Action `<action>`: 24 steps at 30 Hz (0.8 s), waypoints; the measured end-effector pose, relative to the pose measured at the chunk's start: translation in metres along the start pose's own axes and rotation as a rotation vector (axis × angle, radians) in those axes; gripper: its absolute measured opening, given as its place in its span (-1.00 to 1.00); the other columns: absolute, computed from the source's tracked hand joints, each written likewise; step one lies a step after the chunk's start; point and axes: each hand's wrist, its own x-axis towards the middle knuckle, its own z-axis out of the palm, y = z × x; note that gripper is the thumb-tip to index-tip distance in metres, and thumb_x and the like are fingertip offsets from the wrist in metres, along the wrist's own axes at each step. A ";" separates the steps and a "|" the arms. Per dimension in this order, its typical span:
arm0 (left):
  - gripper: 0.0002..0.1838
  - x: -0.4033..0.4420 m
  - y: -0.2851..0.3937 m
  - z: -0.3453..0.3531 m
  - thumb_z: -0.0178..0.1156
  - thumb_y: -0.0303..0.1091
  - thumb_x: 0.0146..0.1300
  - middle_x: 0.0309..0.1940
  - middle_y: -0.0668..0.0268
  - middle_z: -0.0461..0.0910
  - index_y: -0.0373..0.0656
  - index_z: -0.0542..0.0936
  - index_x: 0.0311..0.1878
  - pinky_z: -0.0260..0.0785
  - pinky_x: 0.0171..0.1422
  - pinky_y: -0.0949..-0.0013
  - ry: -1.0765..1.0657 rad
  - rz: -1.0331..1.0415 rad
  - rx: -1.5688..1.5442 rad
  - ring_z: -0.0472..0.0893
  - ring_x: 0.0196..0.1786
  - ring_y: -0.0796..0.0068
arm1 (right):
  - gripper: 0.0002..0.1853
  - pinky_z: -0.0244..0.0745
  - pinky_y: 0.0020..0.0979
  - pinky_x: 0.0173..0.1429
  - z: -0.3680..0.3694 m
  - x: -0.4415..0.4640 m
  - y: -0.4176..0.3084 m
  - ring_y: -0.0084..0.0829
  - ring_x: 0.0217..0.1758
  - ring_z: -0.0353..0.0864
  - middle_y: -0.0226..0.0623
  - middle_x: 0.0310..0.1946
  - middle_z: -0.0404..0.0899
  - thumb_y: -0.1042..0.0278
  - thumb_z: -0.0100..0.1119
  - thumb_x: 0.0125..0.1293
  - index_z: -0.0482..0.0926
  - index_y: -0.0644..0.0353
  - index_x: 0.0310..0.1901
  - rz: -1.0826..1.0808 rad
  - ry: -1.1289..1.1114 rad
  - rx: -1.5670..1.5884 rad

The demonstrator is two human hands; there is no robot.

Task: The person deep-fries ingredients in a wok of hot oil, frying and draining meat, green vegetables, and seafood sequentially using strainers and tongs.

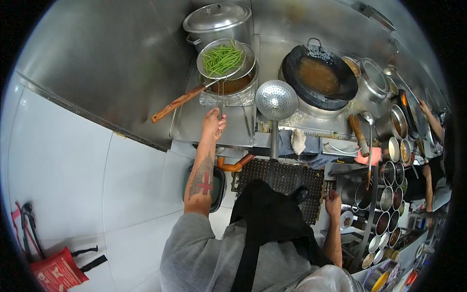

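My left hand point(213, 123) is closed round the metal handle of a wire strainer point(223, 58) that holds thin green beans point(222, 59). The strainer rests over a pot of brown liquid point(232, 86) at the back left. Across that pot lies another strainer's wooden handle point(179, 103), just left of my left hand. My right hand point(333, 203) hangs low beside my body, its fingers curled, with nothing visible in it. A perforated ladle point(277, 100) lies between the pot and a black wok point(302, 78) with brown liquid inside.
A lidded stockpot point(217, 27) stands behind the beans. Right of the wok are a bamboo brush point(358, 132), a ladle point(368, 118) and several pots and containers. A white cloth point(298, 141) lies on the front edge. At the far right, another person's arm point(432, 119) reaches towards a pan.
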 end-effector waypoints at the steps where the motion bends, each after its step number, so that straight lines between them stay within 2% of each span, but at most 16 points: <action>1: -0.82 -0.002 0.001 -0.004 -0.07 -0.37 0.38 -0.46 0.23 0.40 -0.18 0.30 -0.01 -0.05 -0.81 0.61 -0.003 -0.013 0.001 0.23 -0.69 0.68 | -0.65 0.43 -0.15 -0.01 0.003 -0.012 0.002 0.03 -0.08 0.55 0.08 -0.19 0.55 0.26 0.19 0.20 0.53 0.33 -0.06 0.012 0.001 -0.007; 3: -0.77 -0.003 0.006 -0.007 -0.06 -0.36 0.38 -0.46 0.23 0.41 -0.17 0.28 0.05 -0.06 -0.80 0.62 0.039 -0.018 0.008 0.23 -0.70 0.68 | -0.58 0.46 -0.25 0.07 0.013 -0.033 0.009 -0.14 -0.03 0.59 -0.02 -0.12 0.59 0.25 0.24 0.18 0.50 0.33 0.01 0.040 -0.074 -0.170; 4: -0.77 -0.001 0.006 -0.010 -0.06 -0.36 0.38 -0.46 0.23 0.41 -0.17 0.28 0.05 -0.06 -0.80 0.62 0.028 -0.023 0.014 0.23 -0.70 0.68 | -0.58 0.46 -0.24 0.04 0.015 -0.043 0.004 -0.14 -0.05 0.60 -0.03 -0.13 0.59 0.23 0.23 0.17 0.50 0.30 0.01 0.116 -0.117 -0.176; 6: -0.76 0.002 0.002 -0.015 -0.06 -0.34 0.40 -0.46 0.23 0.41 -0.18 0.27 0.06 -0.05 -0.79 0.62 0.083 -0.031 0.124 0.23 -0.68 0.67 | -0.59 0.46 -0.24 0.03 0.020 -0.058 0.002 -0.14 -0.06 0.59 -0.03 -0.14 0.59 0.23 0.23 0.18 0.50 0.28 0.01 0.127 -0.098 -0.203; 9: -0.76 0.000 0.019 -0.016 -0.06 -0.33 0.41 -0.46 0.22 0.41 -0.19 0.27 0.06 -0.05 -0.78 0.63 -0.008 0.015 0.106 0.24 -0.68 0.67 | -0.60 0.46 -0.24 0.02 0.020 -0.075 -0.014 -0.14 -0.07 0.58 -0.03 -0.16 0.59 0.23 0.22 0.18 0.51 0.26 0.01 0.149 -0.096 -0.236; 11: -0.75 -0.007 0.026 -0.018 -0.06 -0.33 0.41 -0.46 0.21 0.41 -0.20 0.27 0.06 -0.05 -0.78 0.62 -0.015 0.015 0.134 0.24 -0.68 0.67 | -0.60 0.46 -0.24 0.02 0.025 -0.083 -0.015 -0.14 -0.08 0.58 -0.03 -0.16 0.59 0.25 0.21 0.18 0.50 0.26 0.02 0.093 -0.062 -0.113; 12: -0.75 -0.010 0.029 -0.015 -0.07 -0.34 0.41 -0.46 0.20 0.41 -0.20 0.26 0.07 -0.04 -0.77 0.60 -0.022 0.014 0.154 0.23 -0.68 0.66 | -0.60 0.47 -0.23 0.01 0.027 -0.087 -0.016 -0.12 -0.09 0.59 -0.03 -0.16 0.59 0.27 0.21 0.18 0.50 0.26 0.02 0.068 -0.040 -0.167; 15: -0.75 0.003 0.017 -0.023 -0.07 -0.35 0.40 -0.46 0.19 0.41 -0.20 0.26 0.08 -0.03 -0.78 0.57 -0.069 -0.019 0.100 0.23 -0.69 0.65 | -0.63 0.47 -0.21 0.00 0.034 -0.103 -0.013 -0.10 -0.09 0.60 -0.03 -0.17 0.59 0.28 0.21 0.18 0.52 0.25 0.00 0.055 -0.004 -0.069; 16: -0.75 0.011 0.011 -0.027 -0.07 -0.35 0.40 -0.46 0.19 0.41 -0.20 0.26 0.08 -0.03 -0.78 0.57 -0.088 -0.027 0.110 0.23 -0.69 0.65 | -0.63 0.47 -0.20 0.01 0.028 -0.114 -0.031 -0.10 -0.06 0.61 -0.03 -0.18 0.60 0.25 0.23 0.17 0.54 0.27 -0.03 0.112 -0.009 -0.049; 18: -0.77 0.019 0.004 -0.032 -0.08 -0.37 0.40 -0.44 0.18 0.43 -0.18 0.32 0.06 0.00 -0.77 0.55 -0.063 -0.063 0.160 0.26 -0.68 0.63 | -0.62 0.47 -0.20 0.02 0.030 -0.135 -0.015 -0.09 -0.06 0.60 -0.03 -0.18 0.60 0.24 0.23 0.16 0.54 0.27 -0.03 0.140 -0.013 -0.090; 20: -0.76 -0.009 0.014 -0.020 -0.03 -0.40 0.35 -0.34 0.16 0.50 -0.18 0.39 0.06 0.13 -0.72 0.57 -0.025 0.039 0.396 0.44 -0.62 0.54 | -0.59 0.48 -0.20 0.02 0.035 -0.153 0.004 -0.07 -0.08 0.60 -0.02 -0.18 0.60 0.22 0.25 0.12 0.56 0.27 -0.03 0.122 -0.020 -0.061; 21: -0.74 0.005 0.014 -0.066 0.03 -0.41 0.29 -0.26 0.19 0.56 -0.18 0.45 0.05 0.30 -0.60 0.58 -0.096 0.271 0.359 0.60 -0.47 0.43 | -0.60 0.48 -0.19 0.01 0.041 -0.168 0.018 -0.07 -0.07 0.59 -0.01 -0.16 0.60 0.24 0.25 0.12 0.56 0.27 -0.03 0.129 0.023 -0.076; 22: -0.72 -0.011 0.021 -0.051 0.05 -0.40 0.27 -0.25 0.22 0.60 -0.19 0.47 0.04 0.37 -0.50 0.62 -0.304 0.317 0.416 0.66 -0.35 0.37 | -0.59 0.47 -0.18 0.04 0.043 -0.187 0.035 -0.06 -0.04 0.58 0.01 -0.13 0.59 0.22 0.25 0.11 0.56 0.28 -0.03 0.101 0.034 -0.093; 24: -0.71 -0.034 0.049 -0.018 0.01 -0.39 0.29 -0.19 0.24 0.60 -0.24 0.47 0.05 0.40 -0.38 0.58 -0.463 0.229 0.551 0.61 -0.35 0.51 | -0.56 0.41 -0.15 0.15 0.020 -0.216 0.007 -0.06 0.05 0.52 0.01 -0.06 0.57 0.19 0.18 0.17 0.52 0.29 0.03 0.248 -0.078 -0.049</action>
